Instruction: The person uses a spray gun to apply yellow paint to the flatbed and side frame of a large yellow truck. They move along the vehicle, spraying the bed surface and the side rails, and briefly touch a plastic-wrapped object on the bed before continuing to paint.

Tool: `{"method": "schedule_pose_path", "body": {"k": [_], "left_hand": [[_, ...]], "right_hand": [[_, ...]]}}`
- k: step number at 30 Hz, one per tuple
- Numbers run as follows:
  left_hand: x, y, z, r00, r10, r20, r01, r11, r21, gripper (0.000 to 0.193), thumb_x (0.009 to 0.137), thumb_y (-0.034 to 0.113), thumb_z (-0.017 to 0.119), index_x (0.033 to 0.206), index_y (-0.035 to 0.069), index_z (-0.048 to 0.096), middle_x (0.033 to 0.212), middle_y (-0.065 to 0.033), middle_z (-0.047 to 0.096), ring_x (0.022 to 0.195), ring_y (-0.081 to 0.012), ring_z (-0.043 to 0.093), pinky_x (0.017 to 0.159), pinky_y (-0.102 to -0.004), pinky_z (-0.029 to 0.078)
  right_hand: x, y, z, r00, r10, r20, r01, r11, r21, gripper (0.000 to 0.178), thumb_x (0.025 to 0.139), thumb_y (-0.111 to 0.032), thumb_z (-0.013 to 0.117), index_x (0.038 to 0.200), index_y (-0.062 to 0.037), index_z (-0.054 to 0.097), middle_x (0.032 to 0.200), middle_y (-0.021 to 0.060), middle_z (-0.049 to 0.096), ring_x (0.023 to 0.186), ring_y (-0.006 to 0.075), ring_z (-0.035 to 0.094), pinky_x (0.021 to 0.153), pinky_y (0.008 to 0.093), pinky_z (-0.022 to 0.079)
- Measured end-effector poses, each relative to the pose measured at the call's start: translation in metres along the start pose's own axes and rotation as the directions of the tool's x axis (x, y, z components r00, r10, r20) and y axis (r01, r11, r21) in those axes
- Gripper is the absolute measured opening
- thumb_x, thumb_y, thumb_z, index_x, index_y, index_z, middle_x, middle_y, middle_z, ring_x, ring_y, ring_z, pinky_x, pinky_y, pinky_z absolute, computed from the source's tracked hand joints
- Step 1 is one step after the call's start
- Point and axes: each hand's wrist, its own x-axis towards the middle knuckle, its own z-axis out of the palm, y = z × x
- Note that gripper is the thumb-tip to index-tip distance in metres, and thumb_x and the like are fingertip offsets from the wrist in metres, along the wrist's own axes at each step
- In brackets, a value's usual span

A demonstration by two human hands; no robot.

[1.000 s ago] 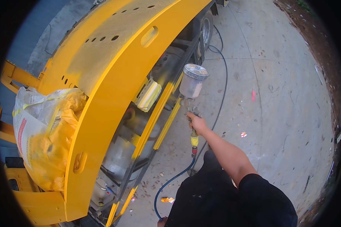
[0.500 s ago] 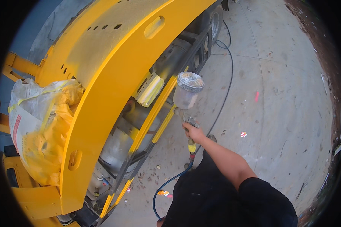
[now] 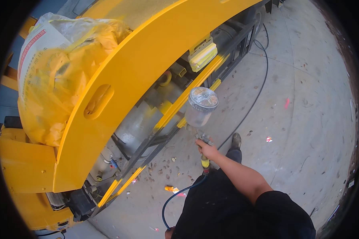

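Observation:
My right hand point(image 3: 206, 149) is closed round the handle of a paint spray gun point(image 3: 204, 137). On top of the gun sits a translucent paint cup point(image 3: 198, 117) with a round grey lid. Below my fist, a yellow and red coupling point(image 3: 205, 164) joins the handle to a dark blue air hose point(image 3: 168, 201). At the lower edge a small part of my left hand point(image 3: 170, 232) shows, closed on this hose. The gun points at a yellow-painted rail point(image 3: 172, 114) on the side of a large vehicle. Above it stretches a broad curved yellow panel point(image 3: 119, 71).
A yellow-stained plastic wrapping point(image 3: 70, 75) covers a part at the left. Behind the rail lie a silvery tank point(image 3: 135, 125) and a wrapped lamp-like box point(image 3: 203, 57). A dark hose point(image 3: 254, 99) trails over the concrete floor point(image 3: 311, 131), where litter and leaves are scattered.
My view has shifted along the vehicle, so the panel and wrapping appear larger and the rail sits farther right. My right hand still grips the spray gun. One shoe has come into sight.

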Motion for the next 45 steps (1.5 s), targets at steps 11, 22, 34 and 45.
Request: {"method": "schedule_pose_path", "body": {"k": [11,22,34,45], "left_hand": [[0.015,-0.028,-0.020,0.998,0.062,0.026,-0.064,0.996,0.063,0.039,0.088,0.034,0.059,0.096,-0.004,0.065,0.082,-0.0150,0.067,0.079,-0.0207,0.063,0.069,-0.0353,0.048],[-0.001,0.160,-0.014,1.000,0.010,-0.008,-0.008,0.991,0.136,0.038,0.088,0.032,0.057,0.099,-0.004,0.065,0.085,-0.0150,0.068,0.082,-0.0235,0.065,0.073,-0.0358,0.048],[-0.025,0.232,0.025,0.998,-0.017,0.064,0.008,0.991,0.134,0.038,0.090,0.032,0.057,0.103,-0.002,0.064,0.092,-0.0152,0.069,0.090,-0.0248,0.065,0.080,-0.0352,0.048],[-0.003,0.071,-0.027,1.000,0.023,-0.005,-0.021,0.970,0.241,0.048,0.085,0.042,0.057,0.100,-0.003,0.064,0.092,-0.0237,0.068,0.094,-0.0347,0.065,0.078,-0.0412,0.048]], "right_hand": [[0.013,0.003,-0.015,0.989,-0.020,-0.147,0.039,0.991,0.126,0.021,0.087,-0.020,0.060,0.075,-0.0034,0.056,0.059,0.0019,0.051,0.044,0.0115,0.046,0.044,0.0287,0.037],[0.067,-0.107,-0.124,0.969,-0.127,-0.212,0.177,0.955,0.237,0.021,0.089,-0.021,0.058,0.077,-0.0034,0.054,0.063,0.0030,0.051,0.046,0.0118,0.045,0.045,0.0300,0.038],[0.096,-0.127,-0.166,0.970,-0.133,-0.203,0.164,0.976,0.145,0.022,0.089,-0.023,0.058,0.078,-0.0040,0.056,0.059,0.0027,0.051,0.047,0.0106,0.045,0.047,0.0286,0.037],[0.048,-0.002,-0.082,1.000,0.012,-0.010,-0.010,0.984,0.179,0.019,0.087,-0.020,0.062,0.078,-0.0045,0.058,0.055,0.0009,0.051,0.047,0.0105,0.046,0.046,0.0286,0.037]]}}
